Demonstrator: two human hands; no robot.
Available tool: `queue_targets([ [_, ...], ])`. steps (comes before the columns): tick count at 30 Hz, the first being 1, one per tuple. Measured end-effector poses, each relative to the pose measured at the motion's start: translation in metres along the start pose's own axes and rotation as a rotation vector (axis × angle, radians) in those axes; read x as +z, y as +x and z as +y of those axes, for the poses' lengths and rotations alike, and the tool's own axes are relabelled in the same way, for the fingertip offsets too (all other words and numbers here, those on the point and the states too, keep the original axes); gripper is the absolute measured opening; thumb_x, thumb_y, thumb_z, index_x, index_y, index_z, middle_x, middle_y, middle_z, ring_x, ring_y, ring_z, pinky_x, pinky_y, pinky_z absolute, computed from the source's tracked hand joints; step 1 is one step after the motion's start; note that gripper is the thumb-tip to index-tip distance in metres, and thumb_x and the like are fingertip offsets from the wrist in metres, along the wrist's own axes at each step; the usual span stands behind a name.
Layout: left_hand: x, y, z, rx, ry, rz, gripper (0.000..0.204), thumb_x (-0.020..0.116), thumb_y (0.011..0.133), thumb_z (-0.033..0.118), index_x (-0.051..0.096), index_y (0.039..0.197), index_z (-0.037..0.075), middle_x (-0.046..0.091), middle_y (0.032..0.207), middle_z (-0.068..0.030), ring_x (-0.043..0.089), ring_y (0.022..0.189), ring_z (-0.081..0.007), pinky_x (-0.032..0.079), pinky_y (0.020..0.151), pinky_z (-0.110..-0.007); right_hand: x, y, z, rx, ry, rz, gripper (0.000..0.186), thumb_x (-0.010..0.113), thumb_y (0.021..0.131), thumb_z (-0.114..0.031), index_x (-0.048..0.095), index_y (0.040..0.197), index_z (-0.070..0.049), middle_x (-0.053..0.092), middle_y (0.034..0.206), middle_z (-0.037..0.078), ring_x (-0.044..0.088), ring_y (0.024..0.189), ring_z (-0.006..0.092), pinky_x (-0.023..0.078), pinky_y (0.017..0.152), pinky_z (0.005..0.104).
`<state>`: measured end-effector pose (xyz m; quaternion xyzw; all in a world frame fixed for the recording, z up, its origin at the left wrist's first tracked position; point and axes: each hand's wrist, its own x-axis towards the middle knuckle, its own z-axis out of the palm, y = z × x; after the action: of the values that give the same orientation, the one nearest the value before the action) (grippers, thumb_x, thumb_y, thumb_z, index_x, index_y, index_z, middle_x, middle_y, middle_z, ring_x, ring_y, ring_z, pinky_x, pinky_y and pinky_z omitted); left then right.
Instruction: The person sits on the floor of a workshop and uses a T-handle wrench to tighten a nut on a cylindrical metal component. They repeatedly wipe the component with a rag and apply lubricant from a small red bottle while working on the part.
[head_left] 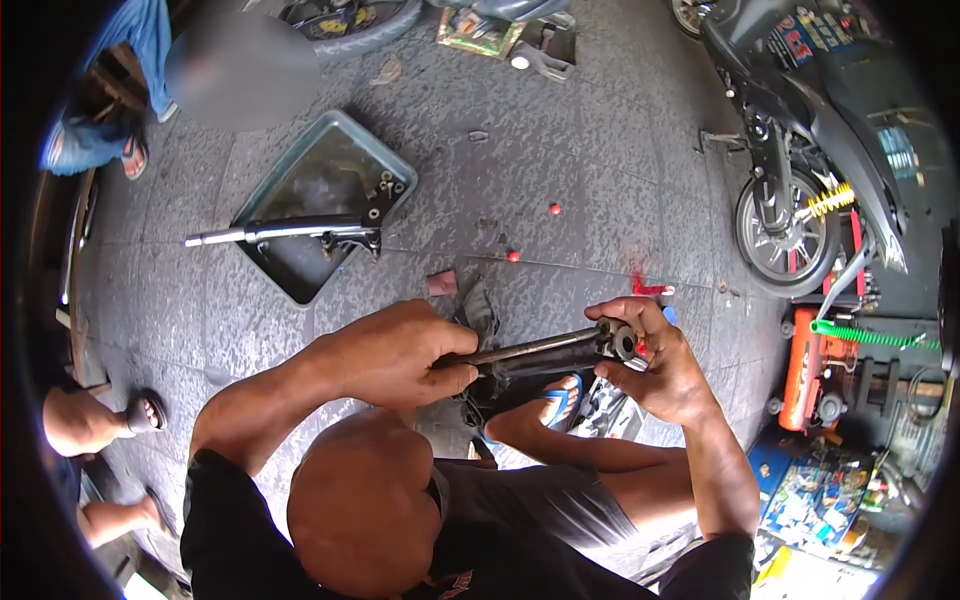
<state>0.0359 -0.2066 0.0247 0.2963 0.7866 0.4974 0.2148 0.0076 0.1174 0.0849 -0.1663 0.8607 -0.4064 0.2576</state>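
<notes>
A dark motorcycle fork leg lies crosswise in front of my knees, its lug with a round hole at the right end. Along its upper side runs a slim metal bar, whose kind I cannot make out. My left hand is closed around the bar's left end. At the other end, my right hand grips the fork's lug between thumb and curled fingers, with a small red spot beside the fingers. Part of the fork's lower side is hidden in shadow.
Left ahead, a shallow tray has another fork leg across it and several small metal rings inside. Two red balls and a reddish scrap lie on the floor. A motorcycle and orange tank stand right; other people's feet show left.
</notes>
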Motion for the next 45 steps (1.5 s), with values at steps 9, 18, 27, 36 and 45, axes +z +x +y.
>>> queue_targets([
  [9, -0.005, 0.002, 0.021, -0.059, 0.045, -0.058, 0.021, 0.069, 0.088, 0.019, 0.063, 0.078, 0.002, 0.053, 0.058, -0.0181, 0.056, 0.055, -0.0380, 0.041, 0.054, -0.046, 0.000, -0.010, 0.002, -0.043, 0.006, -0.009, 0.060, 0.080, 0.079, -0.004, 0.053, 0.132, -0.011, 0.060, 0.130, 0.003, 0.065, 0.108, 0.0212, 0.050, 0.082, 0.0346],
  [18, -0.010, -0.009, 0.034, -0.071, 0.070, -0.011, 0.020, 0.070, 0.088, 0.018, 0.064, 0.077, 0.003, 0.053, 0.058, -0.0181, 0.057, 0.054, -0.0367, 0.039, 0.051, -0.045, 0.002, -0.017, -0.003, -0.156, -0.078, -0.006, 0.067, 0.081, 0.080, -0.008, 0.047, 0.137, -0.006, 0.061, 0.132, 0.010, 0.062, 0.116, 0.0310, 0.051, 0.099, 0.0412],
  [27, -0.031, 0.002, 0.062, -0.022, 0.305, -0.082, 0.010, 0.069, 0.087, 0.015, 0.068, 0.085, 0.005, 0.061, 0.067, -0.0152, 0.063, 0.062, -0.0347, 0.044, 0.054, -0.043, 0.004, -0.021, -0.012, -0.311, -0.261, -0.036, 0.076, 0.083, 0.076, -0.011, 0.045, 0.142, -0.007, 0.065, 0.128, 0.010, 0.057, 0.112, 0.0320, 0.044, 0.103, 0.0439],
  [36, 0.000, 0.021, 0.055, 0.009, 0.232, -0.325, 0.029, 0.062, 0.094, 0.025, 0.055, 0.080, 0.001, 0.055, 0.066, -0.0213, 0.059, 0.064, -0.0430, 0.044, 0.060, -0.051, 0.006, -0.027, -0.031, -0.449, -0.263, -0.126, 0.084, 0.083, 0.076, -0.017, 0.041, 0.148, -0.004, 0.063, 0.125, 0.018, 0.059, 0.106, 0.0340, 0.047, 0.098, 0.0447],
  [45, 0.038, -0.015, 0.098, -0.543, 0.101, -0.220, 0.021, 0.057, 0.100, 0.026, 0.056, 0.102, 0.005, 0.066, 0.075, -0.0123, 0.065, 0.064, -0.0329, 0.050, 0.060, -0.042, -0.072, -0.165, 0.209, 0.573, -0.084, 0.437, 0.027, 0.064, 0.096, -0.029, 0.069, 0.108, -0.006, 0.072, 0.096, 0.016, 0.069, 0.093, 0.0242, 0.051, 0.082, 0.0403],
])
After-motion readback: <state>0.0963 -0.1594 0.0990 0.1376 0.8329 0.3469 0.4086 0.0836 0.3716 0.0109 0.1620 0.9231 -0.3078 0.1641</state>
